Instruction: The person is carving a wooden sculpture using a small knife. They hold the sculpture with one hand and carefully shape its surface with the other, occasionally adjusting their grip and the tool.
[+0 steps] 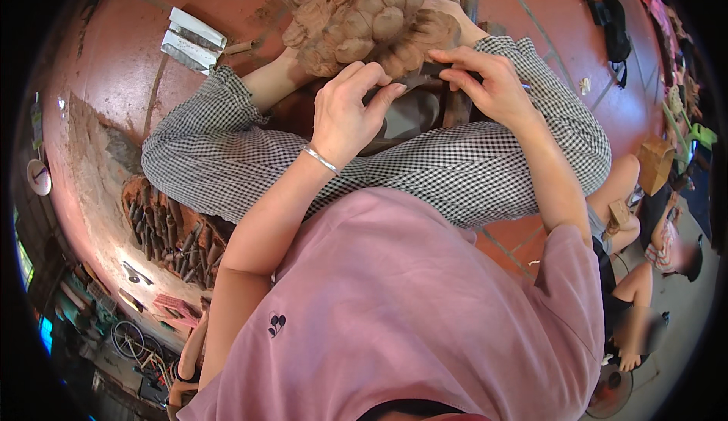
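A brown carved piece (356, 19) covered in rounded, overlapping lobes stands between my legs, its surface dusty. My left hand (349, 110) is at its near lower edge, thumb and forefinger pinched together. On the other side my right hand (489, 84) has its thumb and fingers drawn in close to a lower lobe. A thin dark strip shows in the gap between the two hands, too small to name, and whatever the fingertips hold is mostly hidden. Beneath the hands lies a dark, partly covered shape.
Several wooden-handled carving tools (174, 231) lie on the floor to the left. A folded white and silver sheet (193, 40) rests at the upper left. A black strap bag (607, 15) is at the upper right. Other people sit at the right, near a fan (610, 391).
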A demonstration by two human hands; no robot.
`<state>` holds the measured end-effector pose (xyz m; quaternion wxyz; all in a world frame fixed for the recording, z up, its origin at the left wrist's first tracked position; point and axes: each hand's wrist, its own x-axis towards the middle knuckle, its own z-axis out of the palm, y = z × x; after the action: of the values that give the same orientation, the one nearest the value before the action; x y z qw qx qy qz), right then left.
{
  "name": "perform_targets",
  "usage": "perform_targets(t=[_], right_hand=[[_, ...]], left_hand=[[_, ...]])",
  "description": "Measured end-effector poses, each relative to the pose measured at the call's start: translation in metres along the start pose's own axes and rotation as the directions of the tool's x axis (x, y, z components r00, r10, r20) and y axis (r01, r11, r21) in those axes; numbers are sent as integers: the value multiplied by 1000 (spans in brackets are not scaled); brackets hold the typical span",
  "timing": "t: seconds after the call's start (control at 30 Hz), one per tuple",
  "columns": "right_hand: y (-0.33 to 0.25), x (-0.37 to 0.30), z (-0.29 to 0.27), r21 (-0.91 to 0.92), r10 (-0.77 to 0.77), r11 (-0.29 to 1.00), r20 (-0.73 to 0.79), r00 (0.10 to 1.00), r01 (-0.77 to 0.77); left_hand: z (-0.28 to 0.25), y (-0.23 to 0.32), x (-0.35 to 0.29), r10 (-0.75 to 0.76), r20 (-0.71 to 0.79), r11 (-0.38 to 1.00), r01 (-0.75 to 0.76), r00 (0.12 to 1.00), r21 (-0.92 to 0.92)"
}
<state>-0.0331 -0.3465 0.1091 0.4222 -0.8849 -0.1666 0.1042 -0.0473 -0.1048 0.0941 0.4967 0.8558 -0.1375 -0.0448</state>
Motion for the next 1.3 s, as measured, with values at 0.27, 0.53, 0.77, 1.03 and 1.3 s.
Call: perform_targets(t=[0.27, 0.53, 0.77, 1.03, 1.3], right_hand=[[-9, -9, 3, 189, 135, 972, 20, 991, -137], [-2, 2, 5, -134, -33, 991, -78, 996, 22], [-16, -8, 0, 99, 146, 984, 18, 989, -147], [-17, 5, -1, -229, 3, 973, -60, 998, -17], [-27, 0, -6, -101, 117, 988, 26, 993, -114]], left_hand=[[0, -1, 1, -4, -10, 1000, 4, 1000, -7], [-2, 5, 1, -30, 38, 999, 30, 999, 16], [-4, 7, 1, -7, 35, 999, 5, 999, 52], [-3, 9, 1, -4, 31, 998, 1, 1000, 69], [-3, 6, 1, 16, 31, 999, -17, 999, 39]])
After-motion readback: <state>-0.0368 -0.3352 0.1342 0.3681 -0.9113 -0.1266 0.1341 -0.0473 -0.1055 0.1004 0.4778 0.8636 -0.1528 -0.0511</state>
